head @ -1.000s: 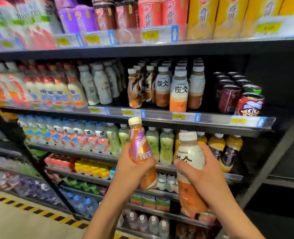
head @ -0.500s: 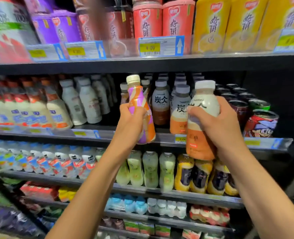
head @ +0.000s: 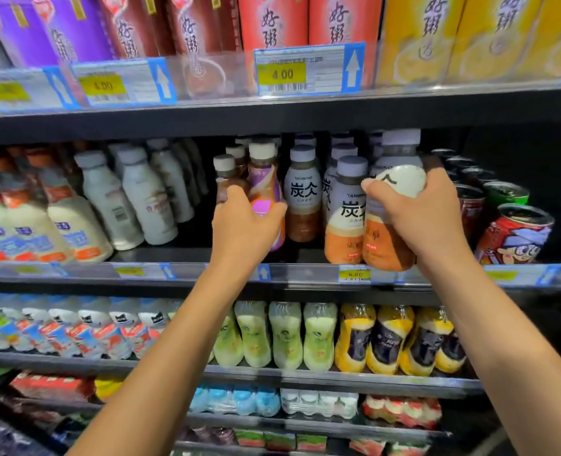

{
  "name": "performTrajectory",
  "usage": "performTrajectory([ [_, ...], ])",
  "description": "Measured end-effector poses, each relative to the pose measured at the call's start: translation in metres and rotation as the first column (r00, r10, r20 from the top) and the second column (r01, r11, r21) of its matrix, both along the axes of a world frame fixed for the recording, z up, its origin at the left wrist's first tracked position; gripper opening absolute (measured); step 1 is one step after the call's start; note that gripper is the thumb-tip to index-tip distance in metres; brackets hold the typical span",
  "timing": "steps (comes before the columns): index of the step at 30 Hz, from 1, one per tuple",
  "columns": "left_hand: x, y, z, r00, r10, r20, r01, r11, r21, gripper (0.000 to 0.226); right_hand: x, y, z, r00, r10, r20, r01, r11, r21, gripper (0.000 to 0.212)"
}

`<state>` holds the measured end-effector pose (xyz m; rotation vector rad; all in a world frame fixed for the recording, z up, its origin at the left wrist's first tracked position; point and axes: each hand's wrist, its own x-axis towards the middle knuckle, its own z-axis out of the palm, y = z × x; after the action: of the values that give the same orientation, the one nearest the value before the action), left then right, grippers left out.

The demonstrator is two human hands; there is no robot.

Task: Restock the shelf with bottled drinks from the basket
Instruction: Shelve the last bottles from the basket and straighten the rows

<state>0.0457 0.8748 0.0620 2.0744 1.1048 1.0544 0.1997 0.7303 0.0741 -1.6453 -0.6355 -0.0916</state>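
My left hand (head: pixel 244 225) grips a purple-and-orange coffee bottle (head: pixel 264 185) with a cream cap, held upright over the front of the middle shelf (head: pixel 187 273), just ahead of a row of similar brown bottles. My right hand (head: pixel 417 215) grips a white-and-orange milk tea bottle (head: pixel 389 248) with a white cap; its base sits at the shelf's front edge, right beside a matching bottle (head: pixel 346 212) in the row. The basket is out of view.
Red cans (head: pixel 516 235) stand right of my right hand. White milk bottles (head: pixel 140 199) fill the shelf to the left. Boxed porridge cups (head: pixel 272 24) line the shelf above, behind price tags (head: pixel 308 69). Green and yellow bottles (head: pixel 318 337) stand on the shelf below.
Both hands rose from below the shelf and pushed forward with their bottles. The two bottles have gone from mid-air in front of the shelving to the front of the middle shelf.
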Motion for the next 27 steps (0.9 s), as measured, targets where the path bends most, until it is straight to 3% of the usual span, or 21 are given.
performTrajectory([
  [3, 0.004, 0.001, -0.003, 0.998, 0.033, -0.060, -0.029, 0.997, 0.073, 0.043, 0.006, 0.004, -0.005, 1.000, -0.012, -0.013, 0.012, 1.000, -0.005, 0.066],
  [10, 0.012, 0.004, -0.018, 0.985, 0.113, -0.128, -0.091, 0.982, 0.168, 0.037, 0.025, 0.005, -0.015, 1.000, 0.003, -0.003, -0.003, 1.000, 0.000, 0.052],
  [18, 0.017, 0.007, -0.028, 0.964, 0.240, -0.112, -0.192, 0.924, 0.330, 0.034, 0.039, 0.005, -0.034, 0.999, -0.028, -0.025, 0.026, 0.995, -0.093, 0.063],
  [23, 0.020, 0.008, -0.031, 0.969, 0.226, -0.098, -0.185, 0.932, 0.312, 0.028, 0.038, 0.001, -0.033, 1.000, 0.018, 0.012, -0.017, 0.995, -0.102, 0.036],
  [27, 0.021, 0.008, -0.026, 0.954, 0.267, -0.136, -0.205, 0.912, 0.354, 0.027, 0.044, -0.002, -0.039, 0.998, 0.062, -0.023, -0.065, 0.991, -0.117, 0.072],
])
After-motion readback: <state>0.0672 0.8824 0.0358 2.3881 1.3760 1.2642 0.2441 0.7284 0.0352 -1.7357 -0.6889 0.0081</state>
